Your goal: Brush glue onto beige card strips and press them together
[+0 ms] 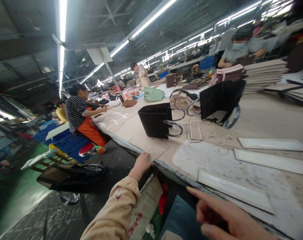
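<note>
My left hand (142, 164), in a beige sleeve, rests at the edge of the worktable (164, 146); its fingers are mostly hidden, so its grip is unclear. At the lower right, my right hand (224, 213) hangs in front of the table edge, index finger stretched out, the others partly bent, nothing visible in it. Closest to it is a long pale strip (234, 190) on the table, with two similar strips (274, 144) behind. Beyond my left hand stands a black handbag (154, 121) with wrapped handles. A second black bag (220, 100) stands to its right.
Two small framed panels (196, 130) lie beside the bags. Stacked panels (265, 75) and a green plastic bag (153, 94) sit farther back. Another black bag (73, 178) lies on a dark surface at left. A co-worker in an orange apron (91, 131) works at the table's left side.
</note>
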Motion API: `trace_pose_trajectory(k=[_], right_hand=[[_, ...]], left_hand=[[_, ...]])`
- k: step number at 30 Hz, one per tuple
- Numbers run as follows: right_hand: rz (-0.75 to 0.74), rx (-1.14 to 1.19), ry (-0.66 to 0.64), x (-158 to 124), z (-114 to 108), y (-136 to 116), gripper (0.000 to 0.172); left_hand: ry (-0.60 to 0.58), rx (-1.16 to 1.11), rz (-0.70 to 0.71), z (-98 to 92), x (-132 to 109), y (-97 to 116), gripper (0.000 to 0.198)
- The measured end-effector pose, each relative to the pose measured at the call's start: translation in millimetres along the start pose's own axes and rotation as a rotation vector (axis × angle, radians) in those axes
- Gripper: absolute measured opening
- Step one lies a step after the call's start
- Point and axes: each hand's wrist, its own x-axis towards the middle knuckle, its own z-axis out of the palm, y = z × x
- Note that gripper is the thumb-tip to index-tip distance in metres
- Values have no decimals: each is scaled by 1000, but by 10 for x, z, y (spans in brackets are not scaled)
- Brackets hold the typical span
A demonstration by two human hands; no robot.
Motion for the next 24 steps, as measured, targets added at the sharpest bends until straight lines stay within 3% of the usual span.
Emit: trace_pose_trajectory(k=[2,4,7,10,12,15,17,19,21,24], right_hand=[[-110,35,-30,249,110,-513,63],[-211,49,-134,470,196,-859,69],[-244,28,-217,603,283,-966,70],[-143,25,-97,422,331,-633,67],[-24,41,23,217,328,-240,64],[123,89,54,-79,254,357,65],[218,133,153,-266,165,582,63],[305,202,308,-425,46,625,61],[369,328,472,-512,-99,565,61],[411,559,599,-543,-330,487,59]], left_hand=[[-2,0,0,-21,23,7,47],[6,-2,4,-47,50,22,47],[34,-21,4,-88,80,61,52],[80,-43,-6,-138,68,103,48],[118,-60,-8,-192,59,104,46],[200,-99,8,-324,-16,78,46],[254,-146,61,-426,-165,109,45],[295,-225,175,-501,-361,204,44],[391,-390,430,-524,-533,351,44],[334,-492,747,-475,-685,663,46]])
